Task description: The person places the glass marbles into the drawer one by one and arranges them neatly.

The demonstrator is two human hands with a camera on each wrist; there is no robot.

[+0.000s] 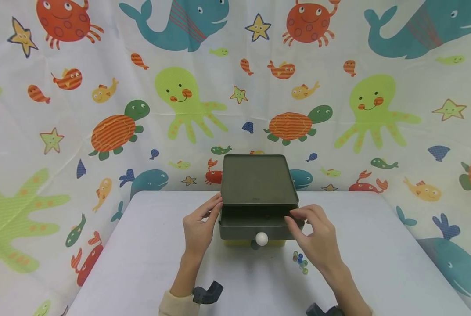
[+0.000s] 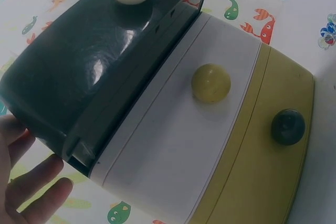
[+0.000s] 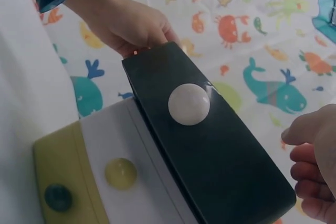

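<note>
Hands flanked the half-open top drawer (image 1: 255,224) at table (image 1: 140,263) centre: left hand (image 1: 197,228) at 9 o'clock, fingers straight against it; right hand (image 1: 314,237) at 3, pinching its corner. Marbles (image 1: 300,262) lay near the right hand.

From my feed: bare hands, cream sleeve (image 1: 174,303) on the left arm, black camera mounts (image 1: 207,293) strapped at both wrists.

Soft, even light fills the head view, the dark green plastic drawer (image 2: 79,72) shines with white glare spots in the left wrist view, and the hand at the right wrist view's right edge looks blurry.
</note>
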